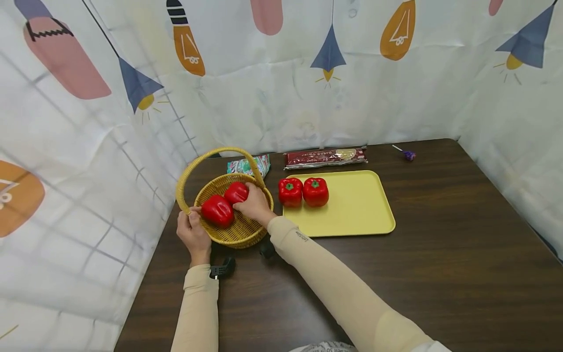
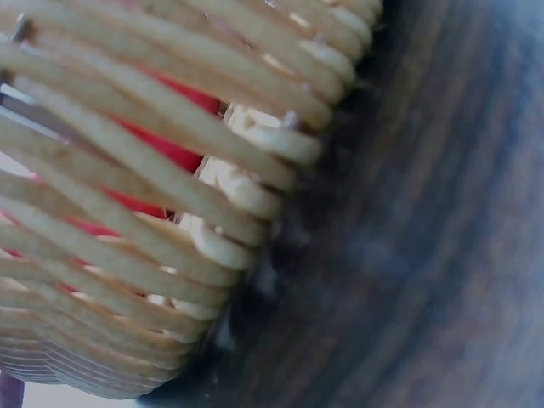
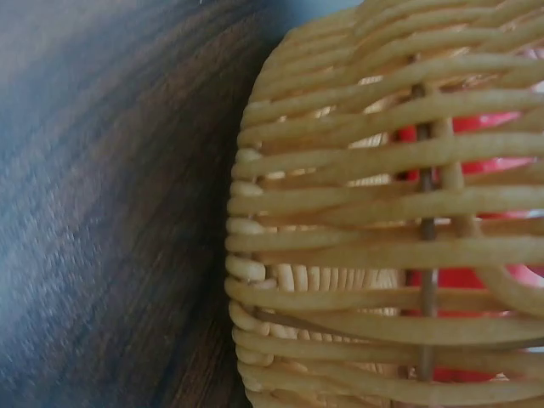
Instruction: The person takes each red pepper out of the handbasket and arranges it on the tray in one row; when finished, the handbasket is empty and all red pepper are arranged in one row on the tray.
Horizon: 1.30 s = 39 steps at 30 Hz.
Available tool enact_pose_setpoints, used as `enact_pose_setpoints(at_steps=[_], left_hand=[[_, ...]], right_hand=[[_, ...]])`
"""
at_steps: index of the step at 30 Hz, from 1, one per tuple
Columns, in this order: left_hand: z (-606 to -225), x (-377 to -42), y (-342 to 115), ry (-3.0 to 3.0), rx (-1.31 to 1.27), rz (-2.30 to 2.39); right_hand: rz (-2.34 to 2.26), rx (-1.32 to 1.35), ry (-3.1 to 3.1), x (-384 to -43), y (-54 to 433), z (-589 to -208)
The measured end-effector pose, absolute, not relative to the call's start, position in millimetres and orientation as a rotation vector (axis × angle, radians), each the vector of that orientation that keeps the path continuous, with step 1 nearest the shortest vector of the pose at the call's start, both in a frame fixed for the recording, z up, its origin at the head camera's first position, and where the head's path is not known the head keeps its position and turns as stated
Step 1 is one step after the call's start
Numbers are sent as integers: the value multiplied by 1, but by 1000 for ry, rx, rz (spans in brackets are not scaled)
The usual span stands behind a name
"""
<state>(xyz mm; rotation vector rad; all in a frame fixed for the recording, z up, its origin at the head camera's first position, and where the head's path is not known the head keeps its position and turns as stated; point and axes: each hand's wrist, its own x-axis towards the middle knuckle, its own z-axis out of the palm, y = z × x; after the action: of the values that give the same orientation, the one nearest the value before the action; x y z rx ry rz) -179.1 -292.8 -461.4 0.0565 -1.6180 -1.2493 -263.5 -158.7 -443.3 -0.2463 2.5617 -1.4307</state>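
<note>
A yellow wicker basket [image 1: 241,234] with a tall arched handle stands on the table's left part. My left hand [image 1: 194,236] grips it at the left rim, by the foot of the handle. Inside lie two red bell peppers: the nearer one [image 1: 217,211] rests at the left, and my right hand [image 1: 256,203] holds the farther one [image 1: 236,192] between thumb and fingers. Both wrist views show mostly the woven wall [image 2: 127,178], with red showing through the gaps [image 3: 484,204]; neither hand is seen there.
Right of the basket is a yellow tray [image 1: 352,205] bearing two more red bell peppers [image 1: 315,192]. Behind are a green-and-pink packet [image 1: 262,165], a long dark red packet [image 1: 325,157] and a purple lollipop [image 1: 409,155]. A printed curtain [image 1: 281,107] borders the table.
</note>
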Motion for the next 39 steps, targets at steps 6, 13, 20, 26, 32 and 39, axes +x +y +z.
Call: enact_pose_setpoints(at_steps=[6,13,20,26,32,39], left_hand=[[-462,-181,-292,-1612,45,-1258],[-464,-181,-293,-1616,45,-1245],[-461,-182,-292,-1609,35,-1227],[-460,-182,-291,-1635,38,-1210],[-461,-182,-292,-1646,48,-1194],[-463,-182,-294,-1652,37,-1161]], right_hand=[[-1328,-248,2603,-265,-159,-443],[-1263,-277,2642,-261,-159,-445],[-1320,-307,2618,-257,-156,-442],[-1354,-300,2608,-256,-155,-440],[-1337,-307,2619,-253,-154,-440],[-1300,-346,2674,-247,-151,-435]])
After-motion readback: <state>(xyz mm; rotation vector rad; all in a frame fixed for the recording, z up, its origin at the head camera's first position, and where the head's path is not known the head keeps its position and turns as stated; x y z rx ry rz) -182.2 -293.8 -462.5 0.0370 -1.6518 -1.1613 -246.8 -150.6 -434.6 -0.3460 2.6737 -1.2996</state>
